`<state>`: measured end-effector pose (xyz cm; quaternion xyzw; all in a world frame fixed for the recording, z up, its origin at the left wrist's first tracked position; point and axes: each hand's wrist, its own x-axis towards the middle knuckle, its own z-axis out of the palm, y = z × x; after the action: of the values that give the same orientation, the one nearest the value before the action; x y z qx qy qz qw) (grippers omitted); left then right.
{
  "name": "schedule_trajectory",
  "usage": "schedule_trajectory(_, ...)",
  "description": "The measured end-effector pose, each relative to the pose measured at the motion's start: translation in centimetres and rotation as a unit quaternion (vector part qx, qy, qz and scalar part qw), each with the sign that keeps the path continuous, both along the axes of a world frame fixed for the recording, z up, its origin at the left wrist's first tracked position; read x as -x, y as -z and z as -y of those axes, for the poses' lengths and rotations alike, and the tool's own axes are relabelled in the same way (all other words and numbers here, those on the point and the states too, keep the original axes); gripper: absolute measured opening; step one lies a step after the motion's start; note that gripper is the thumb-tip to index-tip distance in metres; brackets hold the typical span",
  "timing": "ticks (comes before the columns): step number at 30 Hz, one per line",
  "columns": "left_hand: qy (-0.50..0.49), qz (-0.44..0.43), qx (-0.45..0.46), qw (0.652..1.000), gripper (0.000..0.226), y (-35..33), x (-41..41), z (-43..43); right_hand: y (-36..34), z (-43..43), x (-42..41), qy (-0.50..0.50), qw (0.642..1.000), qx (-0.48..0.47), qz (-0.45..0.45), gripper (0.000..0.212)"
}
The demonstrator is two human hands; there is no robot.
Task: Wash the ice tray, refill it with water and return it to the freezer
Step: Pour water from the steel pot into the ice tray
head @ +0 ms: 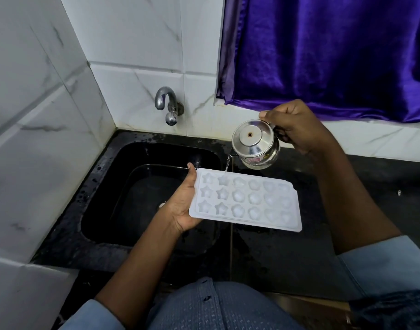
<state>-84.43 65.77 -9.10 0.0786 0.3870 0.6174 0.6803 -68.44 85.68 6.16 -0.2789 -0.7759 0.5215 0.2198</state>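
Observation:
A white plastic ice tray [246,201] with star and round moulds is held level over the right edge of the black sink [101,194]. My left hand [182,206] grips its left end, thumb on the rim. My right hand [297,129] grips a small steel kettle [255,146] by its handle and tilts it. A thin stream of water [227,163] falls from the spout into a star mould in the back row.
A chrome tap [167,103] sticks out of the white tiled wall above the sink. Wet black countertop [299,253] spreads to the right. A purple curtain [323,53] hangs behind the kettle. White tiled wall closes the left side.

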Motion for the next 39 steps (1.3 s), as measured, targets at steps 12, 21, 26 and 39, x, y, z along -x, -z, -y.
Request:
schedule_trajectory(12,-0.005,0.005,0.020,1.000,0.096,-0.8,-0.7,-0.1,0.0,0.5,0.9,-0.007,1.000,-0.003,0.009,0.055)
schedule_trajectory(21,-0.012,-0.003,0.033,0.999,0.095,-0.8,-0.9,-0.1,0.3,1.1,1.8,-0.012,1.000,0.000,0.017,0.055)
schedule_trajectory(26,-0.012,-0.001,0.033,0.999,0.095,-0.8,-0.9,-0.1,0.3,1.0,2.1,-0.015,1.000,-0.008,0.016,0.057)
schedule_trajectory(39,-0.015,-0.014,0.032,0.999,0.095,-0.6,-0.7,-0.2,0.1,1.0,2.3,-0.018,1.000,-0.008,0.006,0.054)
